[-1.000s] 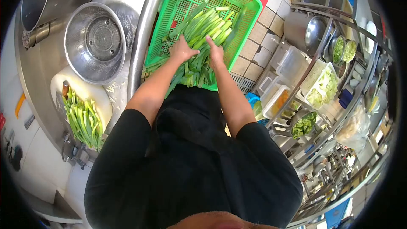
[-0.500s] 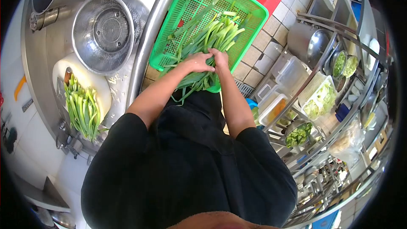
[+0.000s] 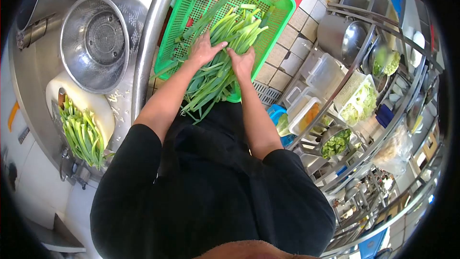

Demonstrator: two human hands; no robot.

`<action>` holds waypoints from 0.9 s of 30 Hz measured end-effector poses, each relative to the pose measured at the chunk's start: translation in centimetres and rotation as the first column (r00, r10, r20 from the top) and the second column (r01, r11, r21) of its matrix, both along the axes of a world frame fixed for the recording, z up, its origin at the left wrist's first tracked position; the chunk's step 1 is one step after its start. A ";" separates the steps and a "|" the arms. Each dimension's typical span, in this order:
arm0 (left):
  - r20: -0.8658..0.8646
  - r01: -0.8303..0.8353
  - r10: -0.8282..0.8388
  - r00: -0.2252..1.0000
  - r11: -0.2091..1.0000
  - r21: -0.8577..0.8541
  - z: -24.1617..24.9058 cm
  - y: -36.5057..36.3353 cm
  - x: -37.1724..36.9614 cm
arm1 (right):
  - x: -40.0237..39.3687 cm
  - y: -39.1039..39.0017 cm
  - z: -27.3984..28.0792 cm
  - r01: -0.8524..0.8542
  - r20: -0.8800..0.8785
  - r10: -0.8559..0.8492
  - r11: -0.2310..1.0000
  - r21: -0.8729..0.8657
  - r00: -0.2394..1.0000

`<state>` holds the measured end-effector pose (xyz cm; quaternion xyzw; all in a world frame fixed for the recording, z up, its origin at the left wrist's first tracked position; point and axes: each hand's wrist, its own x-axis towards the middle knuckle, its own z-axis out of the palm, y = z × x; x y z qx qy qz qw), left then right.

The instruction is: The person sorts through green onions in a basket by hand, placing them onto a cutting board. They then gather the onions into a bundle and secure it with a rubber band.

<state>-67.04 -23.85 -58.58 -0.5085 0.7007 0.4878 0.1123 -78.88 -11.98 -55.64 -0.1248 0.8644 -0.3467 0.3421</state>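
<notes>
Head view: scallion bundle (image 3: 215, 71) lies in green perforated plastic basket (image 3: 277, 33), between left hand (image 3: 204, 50) and right hand (image 3: 243, 62), each contacting one flank; neither is nearer. Long axis: diagonal, pale stem ends far and rightward, leaf tips toward the wearer. Thumbs splayed; finger closure cannot be told. Legible writing: none

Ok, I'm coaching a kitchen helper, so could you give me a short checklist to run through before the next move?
1. Left hand at the green stalks: ok.
2. Right hand there too: ok.
3. Firm grip: cannot tell; the stalks and leaves hide the finger contact.
4. Leaves all inside the green basket: not ok, tips overhang its near edge.
5. Steel bowl free of greens: ok.
6. Cutting board clear: not ok, another bunch lies there.
</notes>
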 end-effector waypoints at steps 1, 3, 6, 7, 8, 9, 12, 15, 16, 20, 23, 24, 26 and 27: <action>-0.036 -0.053 0.055 0.998 0.998 0.045 -0.2 0.4 -0.2 | 0.4 -0.5 -0.2 0.013 0.047 -0.009 0.997 -0.079 0.999; -0.119 -0.147 0.163 0.979 0.980 0.136 -2.3 0.5 -0.4 | 2.5 -1.4 -1.6 -0.121 -0.108 0.126 0.991 0.055 0.986; -0.120 -0.043 0.081 0.989 0.955 0.292 -6.2 -1.9 -1.6 | 4.4 -3.2 -0.7 -0.328 -0.149 0.361 0.922 0.204 0.921; -0.077 -0.032 0.058 0.995 0.952 0.304 -6.5 -1.9 -1.6 | 4.7 -3.4 0.1 -0.401 -0.123 0.438 0.884 0.241 0.891; -0.034 -0.021 0.033 0.999 0.948 0.317 -6.1 -2.1 -1.8 | 4.7 -2.8 0.1 -0.398 -0.103 0.417 0.903 0.165 0.903; 0.051 -0.031 0.017 0.999 0.959 0.283 -3.7 -2.9 -2.5 | 4.2 -1.9 0.0 -0.391 -0.084 0.398 0.916 0.087 0.914; 0.163 -0.006 -0.021 0.986 0.986 0.169 -3.9 -2.9 -2.8 | 2.0 1.4 -1.5 -0.082 0.136 0.088 0.995 -0.050 0.987; 0.107 -0.019 0.006 0.994 0.992 0.123 -3.7 -2.6 -2.5 | 1.5 2.4 -1.4 0.363 0.443 -0.322 0.932 -0.008 0.836; 0.078 -0.007 -0.008 0.997 0.980 0.200 -3.7 -2.8 -2.4 | 1.3 2.2 -2.4 0.415 0.517 -0.359 0.910 0.009 0.777; -0.055 0.054 -0.031 0.998 0.871 0.489 -2.6 -3.5 -1.8 | 1.2 0.7 -6.1 0.526 0.717 -0.400 0.849 0.054 0.571; -0.232 0.038 0.096 0.968 0.858 0.512 -1.7 -1.5 -1.6 | 0.2 0.8 -4.9 0.448 0.839 -0.195 0.892 -0.064 0.508; -0.303 0.019 0.150 0.941 0.872 0.490 -0.9 -0.5 -2.0 | 0.0 0.8 -3.7 0.421 0.856 -0.132 0.901 -0.106 0.500; -0.103 0.115 -0.103 0.989 0.986 0.117 2.4 1.2 -3.5 | 0.0 2.1 -3.4 0.485 0.878 -0.108 0.861 -0.152 0.467; -0.021 0.184 -0.183 0.983 0.978 0.093 5.9 1.3 -4.6 | -0.1 3.1 -2.7 0.533 0.908 -0.110 0.835 -0.137 0.405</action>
